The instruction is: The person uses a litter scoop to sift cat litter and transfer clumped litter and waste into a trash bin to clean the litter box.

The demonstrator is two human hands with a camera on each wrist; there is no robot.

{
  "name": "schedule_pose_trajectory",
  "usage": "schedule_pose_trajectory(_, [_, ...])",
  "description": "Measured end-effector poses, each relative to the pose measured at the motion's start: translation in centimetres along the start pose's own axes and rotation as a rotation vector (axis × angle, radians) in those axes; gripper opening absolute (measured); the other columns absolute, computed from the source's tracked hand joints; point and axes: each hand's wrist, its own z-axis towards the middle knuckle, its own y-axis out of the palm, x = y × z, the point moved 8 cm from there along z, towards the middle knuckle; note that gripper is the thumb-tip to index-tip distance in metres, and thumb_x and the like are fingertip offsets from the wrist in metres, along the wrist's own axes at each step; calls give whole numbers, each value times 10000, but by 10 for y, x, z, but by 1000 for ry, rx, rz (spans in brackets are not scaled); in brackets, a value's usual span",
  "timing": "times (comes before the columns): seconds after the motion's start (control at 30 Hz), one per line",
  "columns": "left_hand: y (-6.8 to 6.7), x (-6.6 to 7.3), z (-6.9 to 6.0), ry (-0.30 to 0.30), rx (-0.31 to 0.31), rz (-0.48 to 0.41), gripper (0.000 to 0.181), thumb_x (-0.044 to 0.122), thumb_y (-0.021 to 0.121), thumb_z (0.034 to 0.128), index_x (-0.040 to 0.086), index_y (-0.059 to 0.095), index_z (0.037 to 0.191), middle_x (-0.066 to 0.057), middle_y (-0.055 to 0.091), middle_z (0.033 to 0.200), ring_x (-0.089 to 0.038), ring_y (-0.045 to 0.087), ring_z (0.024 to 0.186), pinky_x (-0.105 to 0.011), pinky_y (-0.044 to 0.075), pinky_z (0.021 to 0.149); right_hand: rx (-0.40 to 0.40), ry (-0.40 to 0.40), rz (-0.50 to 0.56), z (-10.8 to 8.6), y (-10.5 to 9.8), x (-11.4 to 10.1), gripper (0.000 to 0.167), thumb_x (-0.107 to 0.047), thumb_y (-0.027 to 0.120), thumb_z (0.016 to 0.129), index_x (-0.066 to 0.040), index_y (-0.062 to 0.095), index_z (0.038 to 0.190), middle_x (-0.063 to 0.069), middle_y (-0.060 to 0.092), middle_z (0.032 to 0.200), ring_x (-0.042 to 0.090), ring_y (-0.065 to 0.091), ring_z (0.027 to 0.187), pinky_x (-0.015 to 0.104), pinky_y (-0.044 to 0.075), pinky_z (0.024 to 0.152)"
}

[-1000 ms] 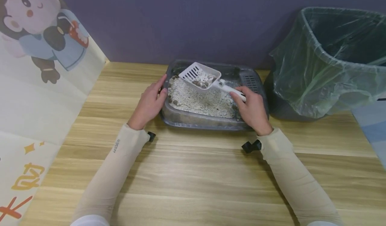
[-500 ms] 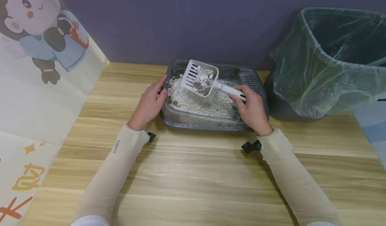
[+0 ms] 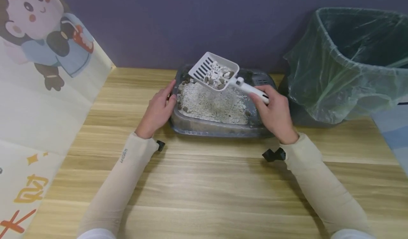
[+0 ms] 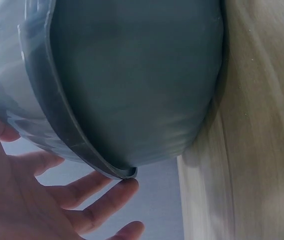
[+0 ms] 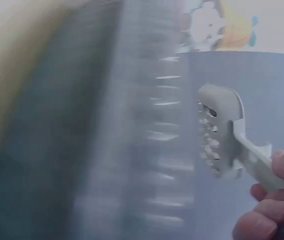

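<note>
Of the 2 hands, the right hand (image 3: pixel 275 112) has its fingers curled firmly round the handle of a white slotted scoop (image 3: pixel 235 83), which hangs above the grey tray (image 3: pixel 216 125) and carries pale litter (image 3: pixel 216 69) and several brown lumps (image 3: pixel 221 85). The left hand (image 3: pixel 157 110) is loosely spread, its fingers touching the tray's left rim without closing round it. The tray rests on a wooden table (image 3: pixel 223 182), with more litter inside. Just beside it, on the right, stands a bin (image 3: pixel 307 117) lined with a translucent green bag (image 3: pixel 325 86).
</note>
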Motion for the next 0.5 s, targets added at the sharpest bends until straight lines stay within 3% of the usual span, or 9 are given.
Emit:
schedule_pose_trajectory(0.27, [-1, -2, 0, -21, 11, 11, 521, 361, 339, 1003, 246, 259, 1504, -160, 421, 1415, -338, 407, 1248, -499, 319, 1014, 96, -78, -182, 21, -87, -46, 301, -248, 630, 918, 13, 687, 1056, 109, 585, 692, 104, 378, 539, 235, 279, 520])
schedule_pose_trajectory(0.5, [-1, -8, -2, -46, 9, 18, 517, 351, 336, 1004, 251, 257, 1504, -161, 406, 1429, -349, 391, 1263, -511, 296, 1026, 56, -88, -300, 31, -119, -57, 354, -303, 606, 928, -1, 678, 1096, 79, 501, 591, 94, 270, 397, 221, 209, 418])
